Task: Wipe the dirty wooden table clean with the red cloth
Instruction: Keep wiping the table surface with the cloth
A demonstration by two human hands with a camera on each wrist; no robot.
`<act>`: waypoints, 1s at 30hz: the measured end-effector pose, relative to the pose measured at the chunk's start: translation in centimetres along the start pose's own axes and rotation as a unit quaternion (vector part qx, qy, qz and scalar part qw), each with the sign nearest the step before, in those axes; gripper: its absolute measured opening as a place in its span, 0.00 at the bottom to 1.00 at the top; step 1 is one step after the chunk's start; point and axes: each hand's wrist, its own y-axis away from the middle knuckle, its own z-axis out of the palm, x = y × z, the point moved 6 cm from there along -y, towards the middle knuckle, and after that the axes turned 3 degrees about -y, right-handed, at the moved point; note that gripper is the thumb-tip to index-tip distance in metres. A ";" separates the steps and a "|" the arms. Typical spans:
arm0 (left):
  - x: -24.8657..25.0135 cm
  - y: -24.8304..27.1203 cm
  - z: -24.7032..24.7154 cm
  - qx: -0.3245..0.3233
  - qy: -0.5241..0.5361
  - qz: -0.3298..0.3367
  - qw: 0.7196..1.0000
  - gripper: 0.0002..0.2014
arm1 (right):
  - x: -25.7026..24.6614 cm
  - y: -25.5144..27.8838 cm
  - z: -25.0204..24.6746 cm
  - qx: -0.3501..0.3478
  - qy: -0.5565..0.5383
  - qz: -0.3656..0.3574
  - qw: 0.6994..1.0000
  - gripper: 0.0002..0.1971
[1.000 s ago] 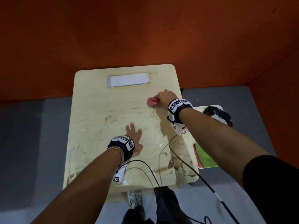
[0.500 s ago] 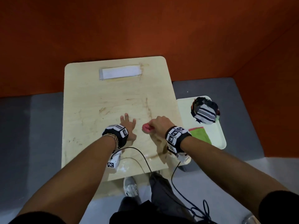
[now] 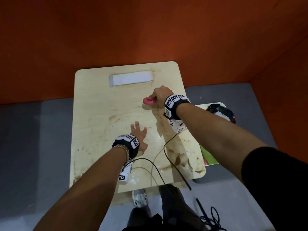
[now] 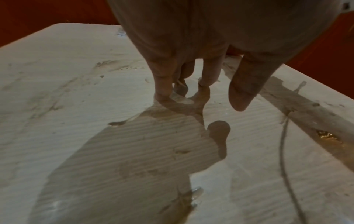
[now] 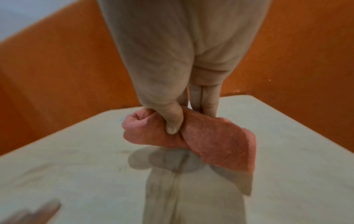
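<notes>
- The left hand (image 3: pixel 139 135) lies flat on the wooden desk (image 3: pixel 93 117) near its middle, fingers spread and holding nothing; it seems to brace the desk.
- The white strip (image 3: pixel 131 79) at the far edge bears no writing I can read.
- The red cloth (image 3: pixel 148 100) is bunched on the desk's far right part, just below that strip.
- The right hand (image 3: pixel 160 97) has its grip clamped on the cloth, thumb curled over it.
- Judged step: mid-wipe. Brown smears remain at the near right corner, so the next stroke likely calls for pressing the cloth down and dragging it there.
- The wristbands carry black-and-white square markers, no legible words.
</notes>
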 end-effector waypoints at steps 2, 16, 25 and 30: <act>-0.1 -0.2 -0.1 0.002 0.003 0.005 1.000 0.44 | -0.3 -0.1 1.9 -0.023 0.012 0.001 1.000 0.15; -0.6 0.5 0.2 0.024 -0.001 0.029 0.999 0.47 | -0.5 13.4 10.1 -0.106 0.050 -0.020 0.993 0.08; -0.9 1.2 -0.6 0.015 -0.005 0.023 1.000 0.44 | -1.1 10.1 4.9 -0.069 0.015 -0.003 0.997 0.13; -0.4 0.8 -0.2 0.005 0.016 0.011 1.000 0.45 | 0.2 2.6 -0.6 0.015 0.001 -0.009 1.000 0.05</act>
